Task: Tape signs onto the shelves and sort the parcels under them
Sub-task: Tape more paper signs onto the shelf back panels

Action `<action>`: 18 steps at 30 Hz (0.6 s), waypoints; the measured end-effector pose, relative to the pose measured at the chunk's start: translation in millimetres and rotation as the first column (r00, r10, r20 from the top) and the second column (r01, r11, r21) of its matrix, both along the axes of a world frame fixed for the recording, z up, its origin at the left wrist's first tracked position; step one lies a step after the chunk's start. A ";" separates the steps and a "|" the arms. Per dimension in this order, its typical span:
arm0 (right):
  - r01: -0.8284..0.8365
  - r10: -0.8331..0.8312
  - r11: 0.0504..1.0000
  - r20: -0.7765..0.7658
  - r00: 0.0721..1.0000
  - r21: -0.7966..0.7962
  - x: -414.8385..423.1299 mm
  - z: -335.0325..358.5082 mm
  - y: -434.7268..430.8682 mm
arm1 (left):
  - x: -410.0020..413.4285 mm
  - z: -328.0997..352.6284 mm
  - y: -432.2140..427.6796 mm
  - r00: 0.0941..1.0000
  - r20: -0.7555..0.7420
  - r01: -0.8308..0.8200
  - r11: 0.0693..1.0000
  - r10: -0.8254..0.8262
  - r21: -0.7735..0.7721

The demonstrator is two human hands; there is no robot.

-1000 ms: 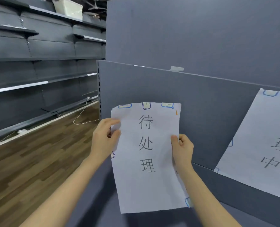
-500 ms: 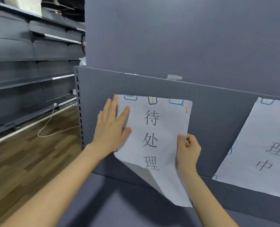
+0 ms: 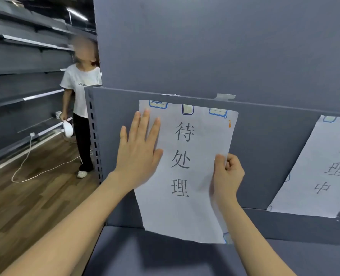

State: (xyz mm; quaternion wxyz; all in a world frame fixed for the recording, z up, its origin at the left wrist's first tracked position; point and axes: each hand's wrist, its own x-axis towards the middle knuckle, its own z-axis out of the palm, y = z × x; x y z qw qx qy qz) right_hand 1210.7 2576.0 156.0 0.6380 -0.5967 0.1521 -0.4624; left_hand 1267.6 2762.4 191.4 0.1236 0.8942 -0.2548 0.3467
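Observation:
A white paper sign [image 3: 187, 172] with three printed black characters lies against the grey back panel [image 3: 268, 140] of the shelf unit. Strips of tape [image 3: 187, 109] show along its top edge. My left hand [image 3: 139, 150] presses flat on the sign's left side with straight fingers. My right hand [image 3: 228, 176] pinches the sign's right edge at mid height, fingers curled. A second white sign [image 3: 322, 168] hangs on the same panel further right. No parcels are in view.
A person in a white shirt [image 3: 81, 108] stands at the left end of the shelf unit, holding a white object. A white cable [image 3: 28, 156] lies on the wooden floor. Grey shelving [image 3: 21, 76] lines the far left wall. The grey shelf surface [image 3: 165, 257] lies below the sign.
My left hand went from gripping the sign's left edge to pressing flat on it. The sign's curled lower part has flattened against the panel. The view swung left and a person came into sight.

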 end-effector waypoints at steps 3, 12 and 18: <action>0.006 -0.006 1.000 0.015 1.000 -0.022 0.4 2.7 1.7 | 1.9 -0.9 1.5 0.999 -0.026 0.020 0.999 -0.021 -0.030; 0.012 -0.015 0.989 -0.021 1.000 -0.146 -1.4 9.7 3.9 | 4.2 -1.1 0.9 0.996 -0.089 -0.026 0.999 0.023 -0.039; -0.001 -0.003 0.989 -0.030 1.000 -0.150 -0.3 9.7 3.4 | -1.2 -0.6 -2.8 0.993 -0.092 -0.076 0.997 0.072 -0.034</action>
